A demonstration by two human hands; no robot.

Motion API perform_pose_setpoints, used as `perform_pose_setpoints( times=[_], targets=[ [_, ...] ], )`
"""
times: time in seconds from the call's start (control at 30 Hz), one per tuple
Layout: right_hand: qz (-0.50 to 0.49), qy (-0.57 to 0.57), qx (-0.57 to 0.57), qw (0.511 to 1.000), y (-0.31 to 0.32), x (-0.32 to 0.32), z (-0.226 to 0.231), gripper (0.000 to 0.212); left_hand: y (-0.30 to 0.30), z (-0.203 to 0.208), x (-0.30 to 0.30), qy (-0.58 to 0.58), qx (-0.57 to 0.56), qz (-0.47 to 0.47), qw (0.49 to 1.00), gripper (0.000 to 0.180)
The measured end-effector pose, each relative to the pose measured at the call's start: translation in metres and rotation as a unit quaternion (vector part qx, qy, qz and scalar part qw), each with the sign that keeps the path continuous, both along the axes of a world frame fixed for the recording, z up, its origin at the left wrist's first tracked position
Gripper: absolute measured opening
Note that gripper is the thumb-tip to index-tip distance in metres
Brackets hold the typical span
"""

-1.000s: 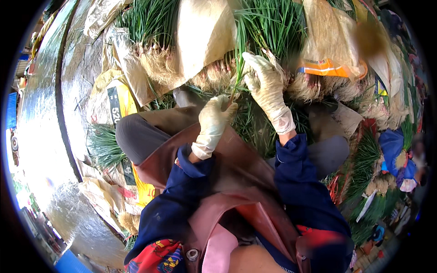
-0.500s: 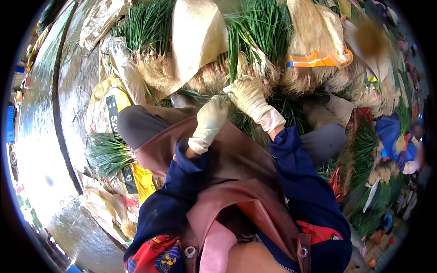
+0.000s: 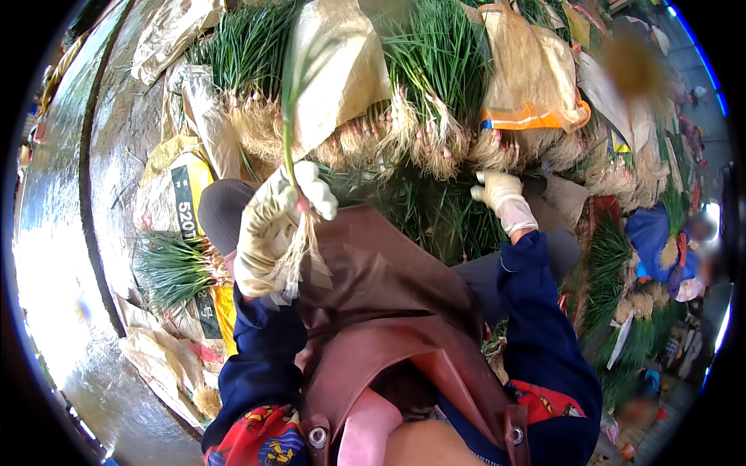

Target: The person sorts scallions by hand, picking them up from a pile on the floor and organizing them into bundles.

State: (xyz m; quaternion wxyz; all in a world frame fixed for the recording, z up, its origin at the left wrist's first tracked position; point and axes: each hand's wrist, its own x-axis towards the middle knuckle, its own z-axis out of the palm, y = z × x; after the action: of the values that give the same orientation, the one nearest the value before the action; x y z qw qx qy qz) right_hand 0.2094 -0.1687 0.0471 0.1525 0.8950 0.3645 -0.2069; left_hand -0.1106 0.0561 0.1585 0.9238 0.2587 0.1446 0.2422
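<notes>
My gloved left hand (image 3: 268, 233) is closed round the base of a green onion (image 3: 288, 132). Its leaves point away from me, and its pale roots hang over the palm toward my wrist. To the right, my gloved right hand (image 3: 503, 200) hovers by my right knee with its fingertips a little apart and nothing visible in them. Loose green leaves (image 3: 435, 213) lie beside that hand, between my legs. Just beyond stand bunches of green onions (image 3: 439, 70), roots toward me.
Sacks (image 3: 338, 74) lie over parts of the onion rows. A smaller onion bunch (image 3: 179, 264) rests on a printed sack at my left. Wet ground (image 3: 116, 194) stretches along the left side. More onions (image 3: 614, 272) and a blue cloth bundle (image 3: 653, 241) are at the right.
My hands were close together in the middle and have moved apart. The left came left and toward me with the green onion; the right went right and slightly nearer.
</notes>
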Motion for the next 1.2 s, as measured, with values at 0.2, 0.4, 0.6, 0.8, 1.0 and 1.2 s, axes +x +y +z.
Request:
perform_pose_setpoints(
  times=[0.2, 0.4, 0.6, 0.8, 1.0, 1.2],
  targets=[
    [-0.102, -0.014, 0.134, 0.986, 0.133, 0.007, 0.049, 0.04, 0.017, -0.034, 0.07, 0.102, -0.029, -0.081, 0.991, 0.026],
    [0.04, -0.13, 0.128, 0.982, 0.124, -0.031, 0.062, 0.02, 0.008, -0.1, 0.14, 0.231, -0.053, -0.168, 0.957, 0.031],
    [0.15, -0.007, 0.421, 0.895, 0.077, -0.083, 0.039, 0.016, -0.018, -0.116, 0.157, 0.26, -0.014, -0.186, 0.947, 0.017],
    [0.132, -0.008, 0.397, 0.908, 0.105, -0.046, 0.026, 0.055, -0.017, -0.117, 0.127, 0.27, -0.073, -0.207, 0.937, 0.019],
    [0.188, 0.156, 0.444, 0.862, 0.101, -0.05, -0.044, 0.021, -0.02, -0.122, 0.104, 0.265, -0.032, -0.186, 0.945, 0.026],
    [-0.145, 0.264, 0.462, 0.835, 0.097, -0.034, -0.072, 0.016, -0.032, -0.118, 0.091, 0.261, -0.03, -0.183, 0.947, 0.026]
  ],
)
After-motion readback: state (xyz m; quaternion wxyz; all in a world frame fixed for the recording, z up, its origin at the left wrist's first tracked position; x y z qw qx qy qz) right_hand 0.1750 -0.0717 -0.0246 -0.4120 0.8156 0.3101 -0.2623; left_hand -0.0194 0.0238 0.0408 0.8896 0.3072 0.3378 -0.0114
